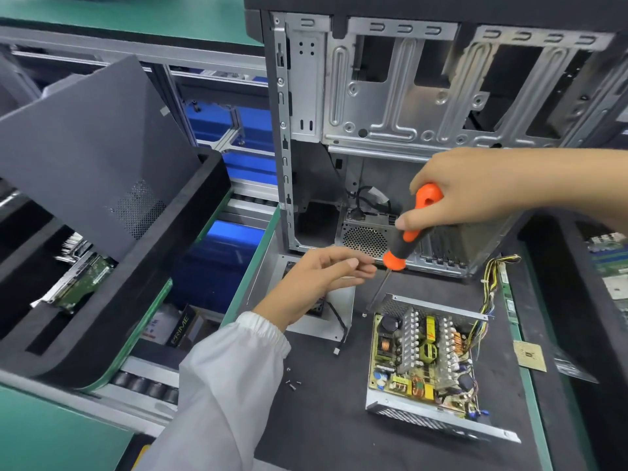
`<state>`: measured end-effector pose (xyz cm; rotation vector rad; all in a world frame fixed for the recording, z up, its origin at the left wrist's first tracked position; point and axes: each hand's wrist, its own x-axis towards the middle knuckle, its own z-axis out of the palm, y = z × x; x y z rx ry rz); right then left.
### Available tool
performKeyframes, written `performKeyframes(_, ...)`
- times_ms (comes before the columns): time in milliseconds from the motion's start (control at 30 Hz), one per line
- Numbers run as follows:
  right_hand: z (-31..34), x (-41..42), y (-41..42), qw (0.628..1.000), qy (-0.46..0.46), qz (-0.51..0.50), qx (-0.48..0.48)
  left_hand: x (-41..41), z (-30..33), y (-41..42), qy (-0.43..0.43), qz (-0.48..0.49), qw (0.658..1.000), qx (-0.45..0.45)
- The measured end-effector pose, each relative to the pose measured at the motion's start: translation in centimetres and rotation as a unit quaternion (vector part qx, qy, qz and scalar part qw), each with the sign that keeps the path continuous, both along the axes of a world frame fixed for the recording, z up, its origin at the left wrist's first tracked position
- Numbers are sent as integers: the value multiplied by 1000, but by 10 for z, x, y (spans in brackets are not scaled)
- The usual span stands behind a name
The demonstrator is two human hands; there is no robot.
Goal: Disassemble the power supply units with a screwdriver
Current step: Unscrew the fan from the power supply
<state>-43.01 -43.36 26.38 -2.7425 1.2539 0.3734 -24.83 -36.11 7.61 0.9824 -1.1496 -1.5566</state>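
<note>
An opened power supply unit (424, 362) lies on the black mat, its circuit board, coils and heat sinks exposed and its yellow and black wires (489, 287) trailing to the upper right. My right hand (475, 192) grips the orange and black screwdriver (411, 229), whose thin shaft points down toward the unit's far left corner. My left hand (323, 280) hovers just left of the shaft, fingers loosely curled and holding nothing that I can see. The unit's removed metal cover (339, 311) lies under my left hand. A few loose screws (292, 382) lie on the mat.
An empty computer case (390, 113) stands behind the work area. A black foam tray (102, 266) holding a circuit board and a dark panel sits on the conveyor at left. A flat chip (528, 355) and boards lie at the right.
</note>
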Motion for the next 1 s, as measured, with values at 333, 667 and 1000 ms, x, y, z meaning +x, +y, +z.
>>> performKeyframes(333,14,-38,-16,960,-179,-200,85,-14,9,20,47,45,992,107)
performKeyframes(667,-63,-68,30,637,-525,-422,375,-14,47,27,-32,354,935,3)
performKeyframes(1000,-102,-11,101,208,-690,-416,554,-87,72,36,-425,172,743,-487)
